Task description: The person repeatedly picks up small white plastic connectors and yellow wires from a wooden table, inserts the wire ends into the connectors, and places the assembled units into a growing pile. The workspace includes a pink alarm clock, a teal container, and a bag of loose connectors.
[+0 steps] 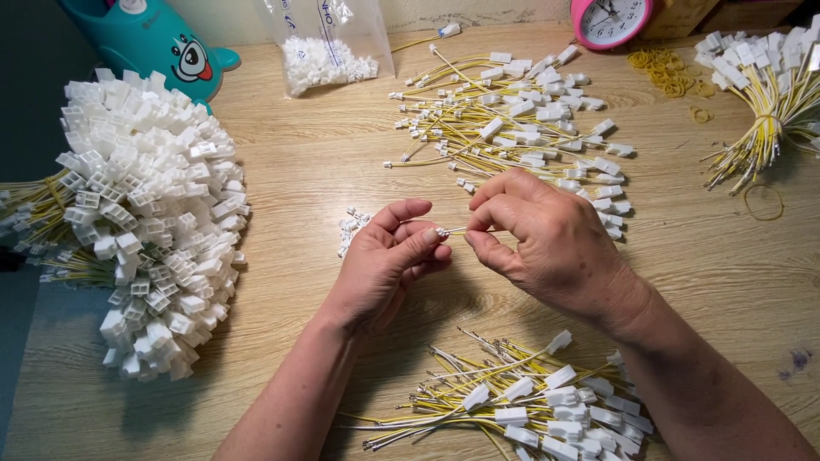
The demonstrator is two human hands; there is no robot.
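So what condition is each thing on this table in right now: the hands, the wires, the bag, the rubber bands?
Left hand: pinching a small white connector.
Right hand: pinching a thin yellow wire at that connector.
Plastic bag: upright, holding small white pieces.
Big wire bundle: bunched, white housings outward.
Far wire pile: loose, spread out.
Near wire pile: loose.
Rubber bands: loose, scattered.
Pink clock: partly out of view.

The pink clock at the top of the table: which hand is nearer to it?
Right. The right hand lies below the pink clock, slightly to its left; the left hand is farther left and lower.
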